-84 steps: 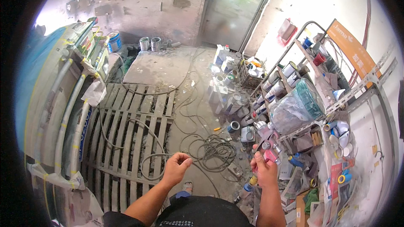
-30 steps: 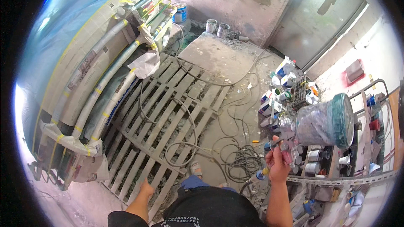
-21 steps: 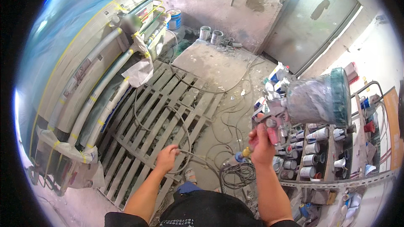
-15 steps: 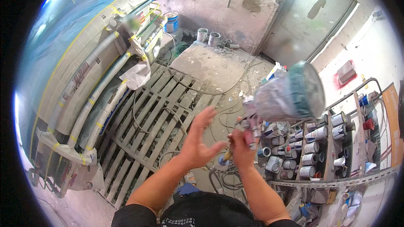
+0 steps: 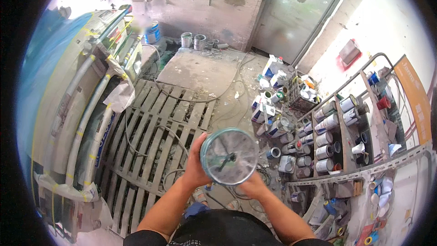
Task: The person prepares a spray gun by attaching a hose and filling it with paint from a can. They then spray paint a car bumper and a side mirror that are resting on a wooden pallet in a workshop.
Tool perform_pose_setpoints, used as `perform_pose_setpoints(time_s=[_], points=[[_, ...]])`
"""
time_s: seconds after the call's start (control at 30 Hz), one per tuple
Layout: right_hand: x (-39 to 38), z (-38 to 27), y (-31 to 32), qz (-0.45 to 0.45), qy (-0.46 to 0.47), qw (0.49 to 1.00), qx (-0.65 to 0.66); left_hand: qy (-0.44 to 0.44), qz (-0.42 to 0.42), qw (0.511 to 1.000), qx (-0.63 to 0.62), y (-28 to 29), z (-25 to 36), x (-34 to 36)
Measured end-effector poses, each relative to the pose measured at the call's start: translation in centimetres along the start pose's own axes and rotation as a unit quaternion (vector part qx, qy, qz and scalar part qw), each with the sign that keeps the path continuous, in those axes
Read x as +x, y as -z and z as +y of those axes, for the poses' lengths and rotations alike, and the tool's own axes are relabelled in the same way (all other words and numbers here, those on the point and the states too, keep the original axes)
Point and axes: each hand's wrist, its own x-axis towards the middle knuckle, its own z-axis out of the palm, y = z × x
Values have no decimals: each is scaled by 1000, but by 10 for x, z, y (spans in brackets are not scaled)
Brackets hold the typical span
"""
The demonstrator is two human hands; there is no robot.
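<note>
A spray gun's paint cup (image 5: pixel 243 152) is upright before my chest, its round translucent lid with a green-tinted rim turned up toward me. A dark mark or small fitting sits near the lid's middle. My left hand (image 5: pixel 195 166) is closed around the cup's left side, thumb and fingers against its wall. Below the cup on the right, my right hand (image 5: pixel 254 186) grips the spray gun, whose body and handle the cup now hides; its fingers are hidden too.
At left stands a vehicle front part covered in masking paper (image 5: pixel 63 123) and blue film. A slatted floor grate (image 5: pixel 145 132) lies beneath, with a hose (image 5: pixel 182 99) across it. Paint cans (image 5: pixel 324 151) crowd a rack on the right, beside a crate (image 5: pixel 296 93). A grey door (image 5: pixel 302 13) is behind.
The spray gun came down and left from the upper right, and its cup tipped so the lid faces me. My left hand, open and apart before, closed on the cup. The view shifted right.
</note>
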Motion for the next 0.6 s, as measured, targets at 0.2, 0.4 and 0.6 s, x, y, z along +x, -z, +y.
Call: perform_pose_setpoints(time_s=[0.2, 0.4, 0.6], points=[[-4, -149, 28, 136, 160, 977, -23, -28, -33, 990, 138, 2, -27, -21], [3, -164, -15, 173, 141, 883, -413, -41, -22, 988, 150, -21, -47, -24], [53, -165, -26, 252, 152, 874, -388, -87, -29, 980, 177, 4, -67, 19]])
